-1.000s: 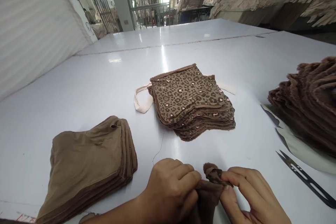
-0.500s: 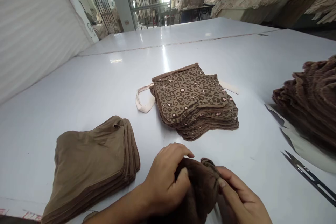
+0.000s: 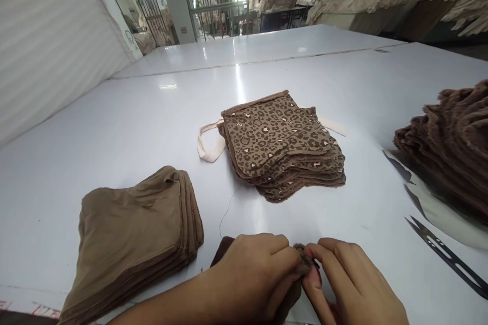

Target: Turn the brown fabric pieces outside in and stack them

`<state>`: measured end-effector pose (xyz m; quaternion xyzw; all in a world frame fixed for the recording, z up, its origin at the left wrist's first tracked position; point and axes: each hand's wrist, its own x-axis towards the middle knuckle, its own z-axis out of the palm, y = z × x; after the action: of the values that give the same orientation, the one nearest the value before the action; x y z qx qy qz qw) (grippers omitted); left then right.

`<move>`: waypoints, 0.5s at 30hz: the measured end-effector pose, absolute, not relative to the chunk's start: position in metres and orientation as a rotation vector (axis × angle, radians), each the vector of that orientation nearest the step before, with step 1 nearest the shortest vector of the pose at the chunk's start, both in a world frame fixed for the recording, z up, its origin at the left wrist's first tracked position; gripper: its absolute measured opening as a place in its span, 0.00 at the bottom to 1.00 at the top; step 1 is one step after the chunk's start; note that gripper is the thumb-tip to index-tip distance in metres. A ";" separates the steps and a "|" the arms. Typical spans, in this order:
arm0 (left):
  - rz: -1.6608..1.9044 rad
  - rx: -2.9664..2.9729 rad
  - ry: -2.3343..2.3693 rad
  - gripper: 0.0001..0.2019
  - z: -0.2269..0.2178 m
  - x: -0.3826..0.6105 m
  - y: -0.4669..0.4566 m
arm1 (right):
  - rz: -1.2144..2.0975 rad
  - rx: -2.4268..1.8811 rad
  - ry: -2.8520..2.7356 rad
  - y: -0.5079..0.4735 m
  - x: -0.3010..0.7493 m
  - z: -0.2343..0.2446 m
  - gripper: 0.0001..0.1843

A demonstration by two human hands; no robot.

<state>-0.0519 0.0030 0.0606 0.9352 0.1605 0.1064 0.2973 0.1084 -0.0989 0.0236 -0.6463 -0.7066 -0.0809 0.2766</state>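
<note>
At the near edge of the white table (image 3: pixel 122 122), my left hand (image 3: pixel 251 277) and my right hand (image 3: pixel 353 284) meet, both pinching a small dark brown fabric piece (image 3: pixel 223 251). Most of that piece is hidden under my left hand; a corner shows to its left and a bunched tip between my fingertips. Just beyond my hands lies a stack of leopard-print fabric pieces (image 3: pixel 280 142).
A stack of plain tan-brown fabric pieces (image 3: pixel 133 233) lies at the near left. A pile of dark brown fuzzy fabric (image 3: pixel 453 142) sits at the right on paper. Thread snips (image 3: pixel 448 259) lie at the near right. A cream fabric strip (image 3: pixel 208 147) sticks out from under the leopard-print stack.
My hands have pressed the brown piece down and closed together over it. The raised bunch of fabric seen earlier is now flattened, mostly covered by my left hand.
</note>
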 end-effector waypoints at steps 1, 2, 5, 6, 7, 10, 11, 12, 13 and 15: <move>0.342 2.535 0.423 0.08 0.057 -0.053 0.002 | -0.108 -1.753 -1.823 -0.097 0.109 0.025 0.07; 0.411 2.577 0.427 0.10 0.053 -0.054 0.002 | 0.068 -1.776 -1.720 -0.096 0.110 0.026 0.04; 0.645 2.670 0.407 0.13 0.035 -0.059 0.003 | 0.827 -1.698 -1.218 -0.093 0.109 0.025 0.06; 0.716 2.686 0.396 0.12 0.029 -0.061 0.004 | 1.037 -1.622 -1.051 -0.093 0.107 0.024 0.08; 0.774 2.689 0.389 0.12 0.023 -0.063 0.006 | 1.201 -1.528 -0.885 -0.093 0.104 0.022 0.08; 0.875 2.583 0.402 0.11 0.009 -0.067 0.012 | 1.509 -1.207 -0.390 -0.095 0.093 0.018 0.08; 0.872 2.519 0.404 0.11 0.006 -0.067 0.013 | 1.580 -1.080 -0.221 -0.094 0.090 0.018 0.08; 0.856 2.454 0.405 0.11 0.003 -0.067 0.014 | 1.624 -0.973 -0.089 -0.093 0.087 0.017 0.08; 0.828 2.396 0.414 0.11 0.000 -0.067 0.014 | 1.644 -0.901 -0.017 -0.091 0.084 0.018 0.07; 0.761 2.309 0.458 0.11 -0.005 -0.067 0.011 | 1.644 -0.829 0.036 -0.086 0.081 0.018 0.05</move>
<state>-0.0668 0.0113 -0.0046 0.8819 0.1748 0.2905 0.3276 0.0812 -0.0861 0.0182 -0.3584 0.0157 0.7105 0.6054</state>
